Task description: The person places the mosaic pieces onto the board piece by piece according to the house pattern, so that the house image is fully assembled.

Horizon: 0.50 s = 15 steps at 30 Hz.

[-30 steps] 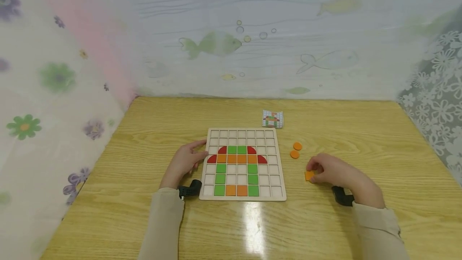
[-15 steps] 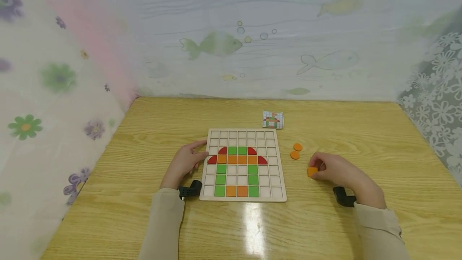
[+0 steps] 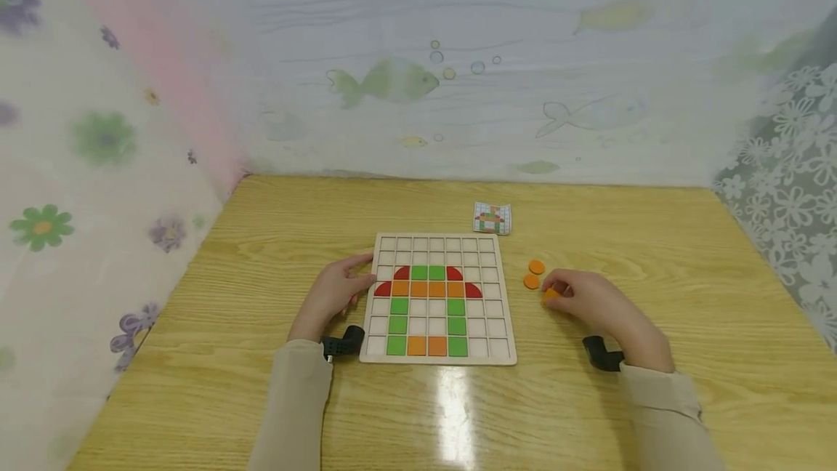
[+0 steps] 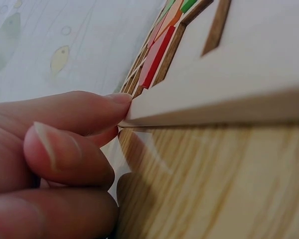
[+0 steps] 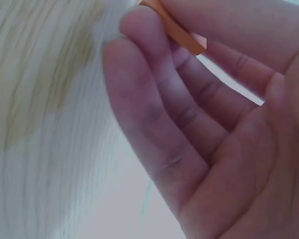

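Observation:
My right hand [image 3: 585,300] pinches an orange square tile [image 3: 552,295] between thumb and fingers, just above the table. In the right wrist view the orange tile [image 5: 182,35] shows edge-on at the fingertips. Two orange round pieces [image 3: 536,267] lie flat just left of that hand. My left hand [image 3: 333,289] rests at the left edge of a wooden grid board [image 3: 497,311], its fingertips touching the rim [image 4: 189,107] in the left wrist view. Set in the board's cells are green squares [image 3: 398,325], orange squares [image 3: 437,346] and red quarter-rounds [image 3: 474,290].
A small pattern card [image 3: 492,218] with a similar coloured grid lies behind the board's right corner. Wood-grain table [image 3: 628,238] surrounds the board. A patterned wall [image 3: 366,129] rises behind the table. Black camera mounts [image 3: 603,355] sit at both wrists.
My right hand has lifted the orange square tile from the table and carried it left and away from me, close to the round pieces. The left hand stays at the board's edge.

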### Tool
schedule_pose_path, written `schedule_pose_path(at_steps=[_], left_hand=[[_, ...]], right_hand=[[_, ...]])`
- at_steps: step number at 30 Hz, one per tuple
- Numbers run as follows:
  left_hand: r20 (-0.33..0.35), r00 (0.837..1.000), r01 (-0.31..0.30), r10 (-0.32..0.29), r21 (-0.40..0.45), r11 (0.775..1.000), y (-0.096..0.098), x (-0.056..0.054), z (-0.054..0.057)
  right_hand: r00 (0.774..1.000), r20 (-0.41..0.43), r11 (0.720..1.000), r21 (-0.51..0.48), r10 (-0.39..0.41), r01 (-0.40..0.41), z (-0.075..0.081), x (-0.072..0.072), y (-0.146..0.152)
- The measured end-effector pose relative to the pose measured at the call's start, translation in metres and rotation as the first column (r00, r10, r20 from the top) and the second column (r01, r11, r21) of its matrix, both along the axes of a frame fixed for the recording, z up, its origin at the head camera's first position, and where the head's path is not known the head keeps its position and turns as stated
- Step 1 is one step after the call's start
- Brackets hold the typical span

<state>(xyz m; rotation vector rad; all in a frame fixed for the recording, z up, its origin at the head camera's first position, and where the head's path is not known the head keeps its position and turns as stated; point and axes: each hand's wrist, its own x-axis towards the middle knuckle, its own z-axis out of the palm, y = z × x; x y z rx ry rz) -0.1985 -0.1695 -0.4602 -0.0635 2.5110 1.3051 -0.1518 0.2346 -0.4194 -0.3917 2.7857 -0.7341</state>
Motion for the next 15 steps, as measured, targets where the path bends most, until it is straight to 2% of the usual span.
schedule_pose_path(at_steps=[7,15], left_hand=[[0.003,1.0,-0.005,0.005,-0.007,1.0,0.0,0.001,0.001],[-0.002,1.0,-0.008,0.008,0.0,1.0,0.001,0.0,-0.001]], right_hand=[[0.999,-0.028,1.0,-0.018,0.015,-0.015,0.005,-0.006,-0.017],[0.999,0.032,0.994,-0.112,0.016,-0.012,0.0,-0.017,-0.036]])
